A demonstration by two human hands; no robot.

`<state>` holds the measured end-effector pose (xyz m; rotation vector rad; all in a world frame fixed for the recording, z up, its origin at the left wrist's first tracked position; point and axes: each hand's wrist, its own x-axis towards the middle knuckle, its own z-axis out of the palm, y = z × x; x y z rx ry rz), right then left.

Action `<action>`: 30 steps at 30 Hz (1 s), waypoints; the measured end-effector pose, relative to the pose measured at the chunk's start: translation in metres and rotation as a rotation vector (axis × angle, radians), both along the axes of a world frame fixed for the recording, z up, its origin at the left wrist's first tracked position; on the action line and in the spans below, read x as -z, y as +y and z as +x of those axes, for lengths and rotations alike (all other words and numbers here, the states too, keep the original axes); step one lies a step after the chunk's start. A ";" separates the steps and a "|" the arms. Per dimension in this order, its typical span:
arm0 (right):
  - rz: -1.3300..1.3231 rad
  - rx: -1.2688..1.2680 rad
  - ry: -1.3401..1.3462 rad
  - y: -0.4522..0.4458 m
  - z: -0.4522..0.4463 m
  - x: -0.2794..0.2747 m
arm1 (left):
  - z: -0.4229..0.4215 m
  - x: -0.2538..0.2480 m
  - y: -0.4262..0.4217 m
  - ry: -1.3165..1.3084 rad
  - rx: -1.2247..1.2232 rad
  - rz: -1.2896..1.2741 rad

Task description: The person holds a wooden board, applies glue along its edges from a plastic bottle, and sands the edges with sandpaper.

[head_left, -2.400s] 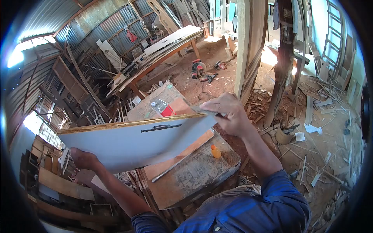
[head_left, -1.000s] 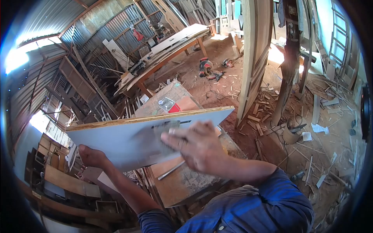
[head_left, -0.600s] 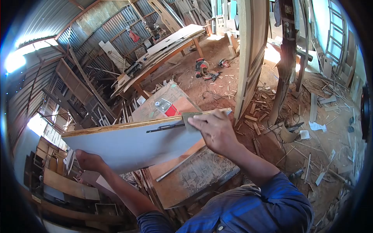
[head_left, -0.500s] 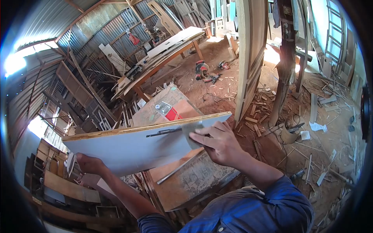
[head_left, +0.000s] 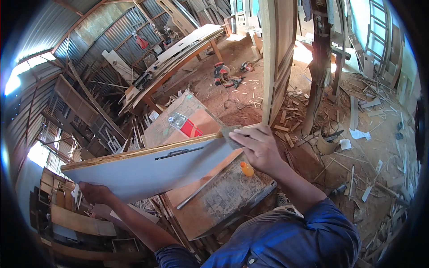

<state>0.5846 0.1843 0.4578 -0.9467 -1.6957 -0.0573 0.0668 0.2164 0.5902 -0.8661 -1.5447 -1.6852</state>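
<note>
A white-faced board (head_left: 134,172) with a raw wooden top edge is held up on its side above the workbench. A dark metal lock plate (head_left: 178,152) is set in its face near that edge. My left hand (head_left: 96,193) grips the board's lower left end, its fingers partly hidden behind it. My right hand (head_left: 257,147) pinches a greyish-green sanding sheet (head_left: 231,136) against the face at the right end, by the top edge.
Under the board stands a dusty workbench (head_left: 223,203) with a metal rod (head_left: 196,192), an orange bottle (head_left: 246,169), a clear bottle (head_left: 177,120) and a red item (head_left: 192,128). Behind are a long table (head_left: 167,73), power saws (head_left: 221,73) and an upright door panel (head_left: 279,58). Wood scraps litter the floor.
My right hand has moved with the sheet from the middle of the board's face to its upper right end. The orange bottle shows again. My left hand keeps its grip.
</note>
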 end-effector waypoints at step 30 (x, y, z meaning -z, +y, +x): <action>-0.015 0.083 0.078 0.040 0.032 0.045 | -0.008 -0.005 -0.002 -0.098 -0.118 -0.088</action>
